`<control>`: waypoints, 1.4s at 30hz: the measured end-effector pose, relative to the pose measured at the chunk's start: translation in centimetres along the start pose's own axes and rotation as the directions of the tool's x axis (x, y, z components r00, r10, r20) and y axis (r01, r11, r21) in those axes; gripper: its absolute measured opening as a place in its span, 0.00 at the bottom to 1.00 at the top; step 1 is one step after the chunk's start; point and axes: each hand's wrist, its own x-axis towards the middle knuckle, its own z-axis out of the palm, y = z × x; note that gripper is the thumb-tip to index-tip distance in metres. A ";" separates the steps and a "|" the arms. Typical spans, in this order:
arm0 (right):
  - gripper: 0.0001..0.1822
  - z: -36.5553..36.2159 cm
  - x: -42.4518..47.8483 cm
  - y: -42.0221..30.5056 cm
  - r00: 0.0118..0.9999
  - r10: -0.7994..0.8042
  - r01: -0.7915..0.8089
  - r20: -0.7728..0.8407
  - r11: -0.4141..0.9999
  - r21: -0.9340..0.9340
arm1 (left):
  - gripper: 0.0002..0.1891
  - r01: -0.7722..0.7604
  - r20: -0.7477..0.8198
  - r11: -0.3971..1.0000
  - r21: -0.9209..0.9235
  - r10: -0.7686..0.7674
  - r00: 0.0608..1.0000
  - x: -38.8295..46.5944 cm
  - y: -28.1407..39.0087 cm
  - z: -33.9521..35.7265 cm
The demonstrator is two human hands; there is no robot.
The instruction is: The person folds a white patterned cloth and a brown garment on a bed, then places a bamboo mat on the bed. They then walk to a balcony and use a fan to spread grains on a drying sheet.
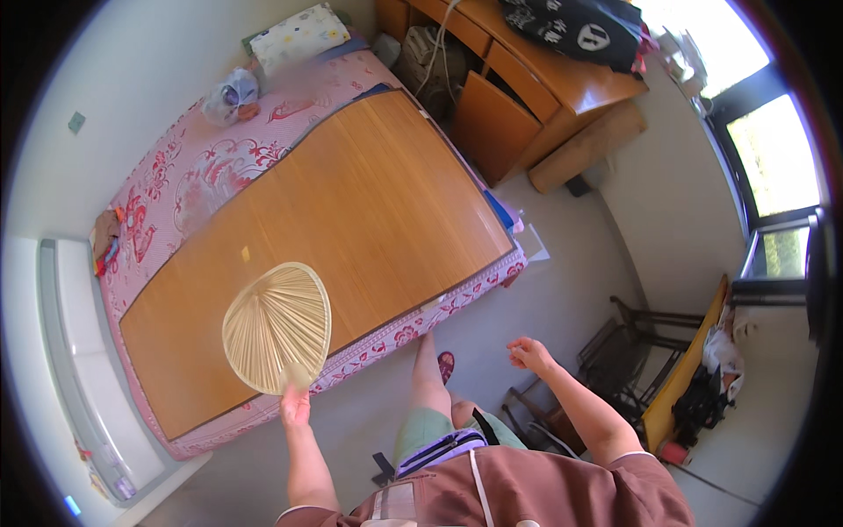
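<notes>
A round, pleated palm-leaf hand fan point(276, 323) is held by its base in my left hand point(296, 405), at the near side of the bed. The fan covers part of a brown bamboo sleeping mat point(369, 204), which lies over a pink and white patterned bedspread point(227, 168). My right hand point(529, 354) is raised over the floor to the right of my legs, its fingers curled and nothing visible in them.
A wooden desk point(527, 59) with an open cabinet door point(490, 128) stands beyond the bed. Against the wall leans a brown roll point(586, 148). Dark folding chairs point(612, 356) stand at the right. A pillow point(299, 39) and a plastic bag point(230, 99) lie on the bed.
</notes>
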 end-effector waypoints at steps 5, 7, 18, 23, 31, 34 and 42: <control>0.11 -5.8 2.7 -0.9 0.988 -0.144 0.090 -0.057 0.835 -0.543 | 0.17 -0.091 -0.151 0.973 -0.211 0.060 0.987 8.2 -3.9 -1.4; 0.12 -9.0 4.1 -0.5 0.972 -0.223 0.139 -0.071 0.792 -0.594 | 0.16 -0.100 -0.121 0.967 -0.234 0.073 0.990 11.2 -6.0 -0.6; 0.21 -22.7 24.4 -20.1 0.693 -0.716 0.152 -0.082 0.256 -0.955 | 0.22 -0.052 -0.611 0.967 -0.250 -0.116 0.783 17.6 -9.7 3.6; 0.26 -25.6 36.0 -34.5 0.442 -0.862 0.071 -0.248 0.309 -0.948 | 0.21 0.093 -0.720 0.991 0.094 0.003 0.694 14.2 -11.7 4.3; 0.28 -27.7 47.0 -36.6 0.656 -0.664 -0.027 -0.359 0.454 -0.890 | 0.17 0.052 -0.271 0.548 0.835 0.327 0.905 6.7 -19.3 18.6; 0.25 -28.1 46.5 -35.6 0.539 -0.832 0.106 -0.128 0.218 -0.970 | 0.17 -0.108 -0.110 0.386 0.916 0.501 0.858 10.5 -21.2 29.0; 0.24 -31.2 47.7 -35.7 0.509 -0.853 0.268 -0.116 0.285 -0.920 | 0.29 -0.335 0.431 -0.279 0.900 0.690 0.581 33.7 -19.8 54.4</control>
